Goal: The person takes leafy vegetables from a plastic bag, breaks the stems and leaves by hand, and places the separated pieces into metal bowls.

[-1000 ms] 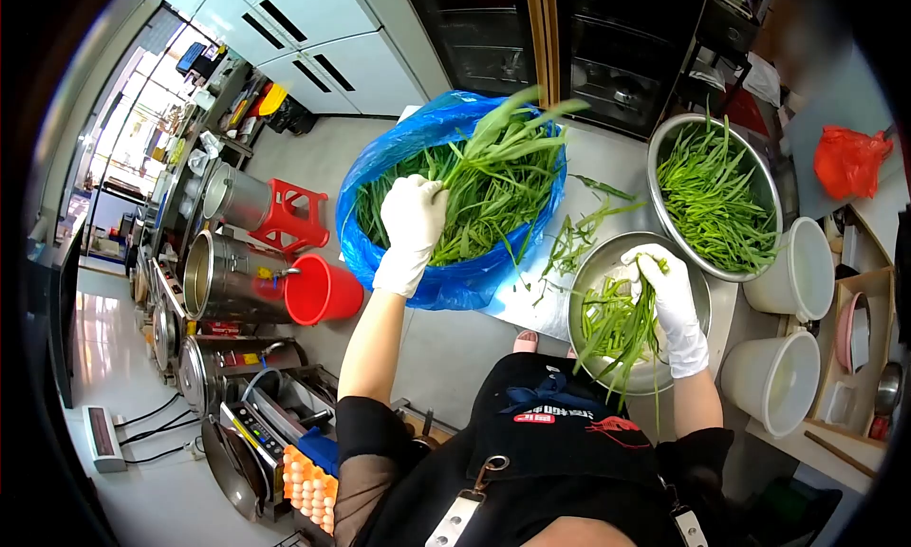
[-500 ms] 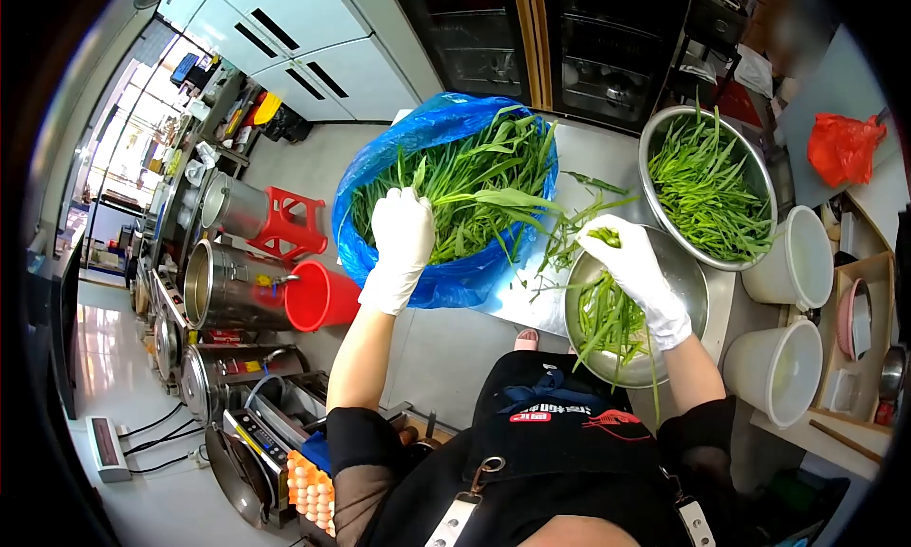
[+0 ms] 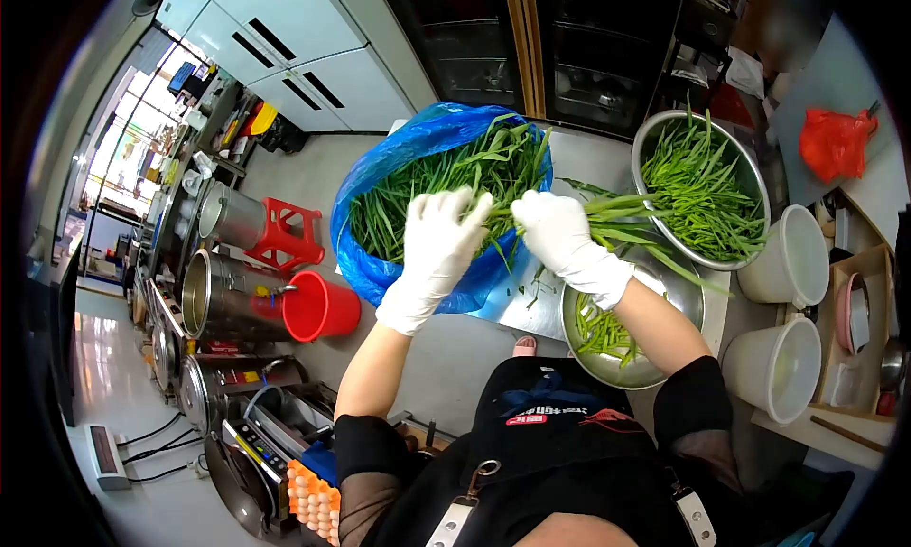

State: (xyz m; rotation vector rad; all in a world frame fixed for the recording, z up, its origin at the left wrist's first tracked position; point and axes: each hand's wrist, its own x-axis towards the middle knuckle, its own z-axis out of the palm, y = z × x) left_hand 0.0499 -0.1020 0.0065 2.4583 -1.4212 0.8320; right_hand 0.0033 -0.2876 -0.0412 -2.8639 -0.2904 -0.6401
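My left hand (image 3: 442,248), in a white glove, is over the near side of a blue plastic bag (image 3: 349,210). Its fingers are apart and bent, with nothing visible in them. Long narrow-leaved greens that look like water spinach (image 3: 418,177) fill the bag. Just right of it, my gloved right hand (image 3: 562,236) is closed on a bunch of water spinach whose leaves (image 3: 622,208) trail rightward over a steel bowl (image 3: 634,374). Short cut stems (image 3: 604,331) lie in that bowl. Behind it, a larger steel basin (image 3: 648,147) holds a heap of trimmed greens (image 3: 707,191).
Bag and bowls rest on a metal table (image 3: 579,153) with leaf scraps. White buckets (image 3: 773,369) stand at right, below a red plastic bag (image 3: 837,147). At left are a red bucket (image 3: 323,307), a red stool (image 3: 292,234) and steel pots (image 3: 228,296). Eggs (image 3: 313,500) sit lower left.
My right hand has moved left and up from over the small bowl to beside my left hand, and now grips the leafy bunch. My left hand has shifted right and its fingers have spread.
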